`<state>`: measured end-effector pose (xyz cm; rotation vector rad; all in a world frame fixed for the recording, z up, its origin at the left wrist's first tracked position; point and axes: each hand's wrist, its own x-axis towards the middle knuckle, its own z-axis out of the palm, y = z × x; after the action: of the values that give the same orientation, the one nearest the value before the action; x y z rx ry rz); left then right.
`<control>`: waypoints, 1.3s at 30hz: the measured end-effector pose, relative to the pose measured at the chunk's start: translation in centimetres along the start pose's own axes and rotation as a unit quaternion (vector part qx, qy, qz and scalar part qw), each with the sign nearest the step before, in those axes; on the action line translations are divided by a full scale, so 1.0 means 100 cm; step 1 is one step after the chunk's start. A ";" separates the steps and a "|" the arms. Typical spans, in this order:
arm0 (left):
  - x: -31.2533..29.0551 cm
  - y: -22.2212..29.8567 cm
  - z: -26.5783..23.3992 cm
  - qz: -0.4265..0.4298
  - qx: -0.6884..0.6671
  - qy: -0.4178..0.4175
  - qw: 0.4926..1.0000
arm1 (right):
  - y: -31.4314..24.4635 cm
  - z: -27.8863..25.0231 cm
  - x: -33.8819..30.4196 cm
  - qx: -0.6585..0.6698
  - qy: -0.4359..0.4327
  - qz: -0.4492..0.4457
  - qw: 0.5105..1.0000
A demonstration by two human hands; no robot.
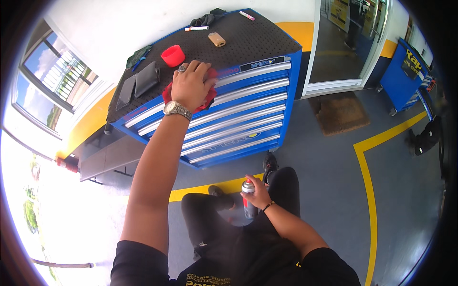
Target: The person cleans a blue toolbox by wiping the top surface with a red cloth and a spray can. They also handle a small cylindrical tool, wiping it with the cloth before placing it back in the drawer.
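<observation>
My left hand [192, 85], with a watch at the wrist, is closed over a red cloth [208, 101] and presses it against the top front edge of a blue tool cabinet [295, 78]. Silver drawer pulls run across the cabinet's front. Lower down, between my knees, my right hand [259, 194] grips a spray can [247, 202] with a red top, held upright. The index finger lies at the can's nozzle. Just beyond my left hand a red ring-shaped cup [173, 56] sits on the black perforated top mat [238, 35].
On the mat lie a dark wallet [147, 79], a phone [126, 91], a tan key fob [217, 39], markers [196, 28] and dark cloths [204, 20]. A bench [112, 157] stands left of the cabinet. Right are a doormat [338, 113], a glass door [350, 43] and a blue cart [400, 78].
</observation>
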<state>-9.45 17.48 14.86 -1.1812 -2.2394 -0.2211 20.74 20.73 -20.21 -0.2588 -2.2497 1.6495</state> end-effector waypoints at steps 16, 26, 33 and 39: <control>0.008 0.017 0.007 -0.017 0.014 0.063 0.998 | 0.006 -0.004 -0.001 0.022 0.008 0.015 1.000; 0.026 0.043 0.007 -0.095 0.075 0.058 0.991 | 0.012 0.004 0.002 0.042 -0.003 0.027 0.999; 0.025 0.036 0.013 -0.043 0.023 0.047 0.998 | 0.013 0.007 0.003 0.024 -0.007 0.034 0.999; 0.005 0.009 0.017 0.054 0.036 0.058 0.996 | 0.010 0.000 0.001 0.025 0.007 0.033 0.999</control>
<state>-9.73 19.07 13.65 -1.2156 -2.0588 -0.1598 20.62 21.08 -21.19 -0.3355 -2.2089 1.7290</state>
